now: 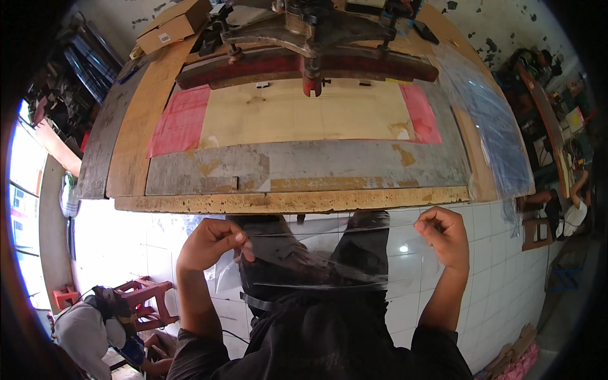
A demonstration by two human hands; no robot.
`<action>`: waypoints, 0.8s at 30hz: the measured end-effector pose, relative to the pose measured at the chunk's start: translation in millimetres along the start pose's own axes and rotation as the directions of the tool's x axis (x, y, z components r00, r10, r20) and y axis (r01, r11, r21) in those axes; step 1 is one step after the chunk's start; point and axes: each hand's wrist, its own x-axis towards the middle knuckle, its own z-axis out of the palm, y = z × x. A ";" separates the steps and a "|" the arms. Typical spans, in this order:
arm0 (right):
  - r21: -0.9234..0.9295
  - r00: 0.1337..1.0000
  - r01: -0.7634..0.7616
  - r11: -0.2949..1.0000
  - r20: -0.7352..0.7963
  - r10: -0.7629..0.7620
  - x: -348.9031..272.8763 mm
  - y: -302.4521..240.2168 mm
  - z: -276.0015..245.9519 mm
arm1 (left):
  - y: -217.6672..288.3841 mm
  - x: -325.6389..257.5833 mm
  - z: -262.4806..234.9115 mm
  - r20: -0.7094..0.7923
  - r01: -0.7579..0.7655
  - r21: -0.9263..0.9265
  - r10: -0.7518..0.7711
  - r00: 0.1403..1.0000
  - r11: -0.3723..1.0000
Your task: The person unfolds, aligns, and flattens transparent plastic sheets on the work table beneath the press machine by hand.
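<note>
Near the bench [291, 202], left hand [212, 244] and right hand [443, 234] each pinched a clear film [316, 256] corner; the thin sheet could have creased or slipped.

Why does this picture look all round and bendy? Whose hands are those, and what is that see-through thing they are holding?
The camera sits on a person's head and looks down, and its wide lens bends straight edges. The two hands are that person's own. The left hand and the right hand each pinch one end of a clear plastic sheet, stretched between them just in front of a worn wooden worktable. On the table lie a pale board with pink patches at its sides, a dark red bar with a metal clamp, more clear plastic at the right, and a cardboard box at the back. Another person sits down at the left.
</note>
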 end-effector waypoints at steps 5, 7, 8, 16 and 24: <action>-0.371 0.979 0.088 0.925 -0.138 -0.148 5.9 -11.6 0.0 | 20.2 -0.7 7.4 -0.193 0.027 0.490 0.079 0.978 0.871; -0.379 0.976 0.083 0.922 -0.154 -0.151 11.2 -14.0 4.1 | 21.9 1.4 11.6 -0.200 -0.064 0.566 0.212 0.956 0.822; -0.389 0.972 0.081 0.918 -0.171 -0.159 13.6 -15.3 4.9 | 22.6 3.1 12.4 -0.194 -0.150 0.639 0.346 0.918 0.754; -0.409 0.968 0.001 0.913 -0.227 -0.104 24.6 -6.6 8.9 | 32.0 16.5 24.0 -0.386 0.061 0.705 0.310 0.869 0.707; -0.377 0.972 -0.046 0.925 -0.231 -0.046 29.6 -4.5 6.0 | 34.0 21.7 25.2 -0.462 0.168 0.704 0.265 0.846 0.690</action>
